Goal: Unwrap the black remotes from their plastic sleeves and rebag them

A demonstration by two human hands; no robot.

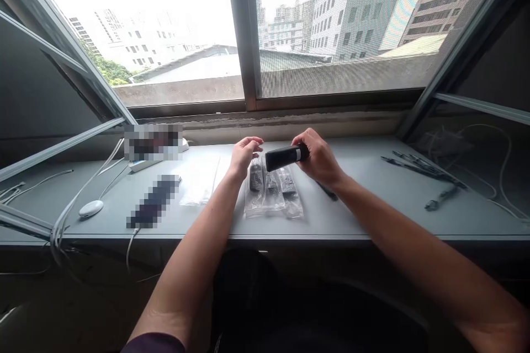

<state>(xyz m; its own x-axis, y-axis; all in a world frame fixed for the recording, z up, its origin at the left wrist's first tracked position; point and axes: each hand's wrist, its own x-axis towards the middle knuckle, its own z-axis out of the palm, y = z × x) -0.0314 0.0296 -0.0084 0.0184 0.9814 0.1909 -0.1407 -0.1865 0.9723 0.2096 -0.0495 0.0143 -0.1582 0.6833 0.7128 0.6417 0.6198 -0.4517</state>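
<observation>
My right hand (318,159) is closed around one end of a black, elongated, box-shaped object (284,158) with a pale band on it. What kind of object this is I cannot make out. Its free end points left, toward my left hand (245,156), which holds nothing and has its fingers loosely bent and apart. Beneath both hands, clear plastic bags (265,207) with dark items inside lie side by side on the desk (356,220). Partly hidden under my right wrist, a dark slim object (328,192) rests on the desk.
Flat clear plastic bags (199,182) lie left of my left arm. Farther left are a blurred dark device (153,201) on a cable, a white mouse-shaped object (91,209) and a power strip (144,164). Several dark slim parts (418,168) lie at right. Metal frame bars flank the desk.
</observation>
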